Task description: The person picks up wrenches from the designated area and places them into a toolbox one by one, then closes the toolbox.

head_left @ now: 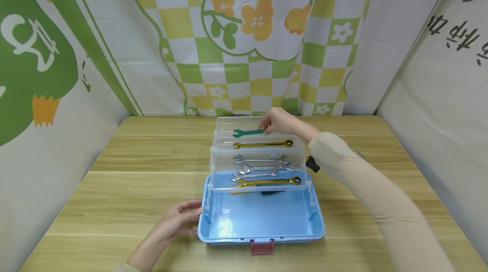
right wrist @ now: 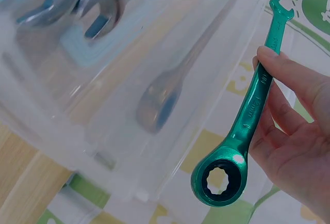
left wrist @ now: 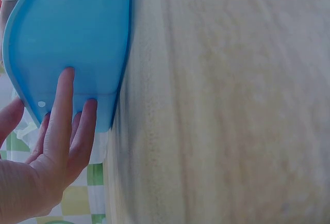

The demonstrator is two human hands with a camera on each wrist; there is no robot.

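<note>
My right hand (head_left: pixel 280 122) holds a green ratcheting combination wrench (right wrist: pixel 252 105) between thumb and fingers, over the topmost clear tray (head_left: pixel 225 126). In the right wrist view its open end points up and its ring end down. A gold combination wrench (head_left: pixel 263 145) lies in the tray just below. Farther down the tiers are several silver open-end wrenches (head_left: pixel 263 160) and another gold combination wrench (head_left: pixel 267 182). My left hand (head_left: pixel 177 221) touches the left side of the blue toolbox (head_left: pixel 263 221), its fingers extended against the wall in the left wrist view.
The toolbox stands open on a wooden table (head_left: pixel 152 170), its reddish latch (head_left: pixel 262 247) at the front. Partly hidden dark and orange items (head_left: pixel 272 192) show under the lowest tray. A black object (head_left: pixel 312 164) lies right of the box. A patterned curtain (head_left: pixel 244 73) hangs behind.
</note>
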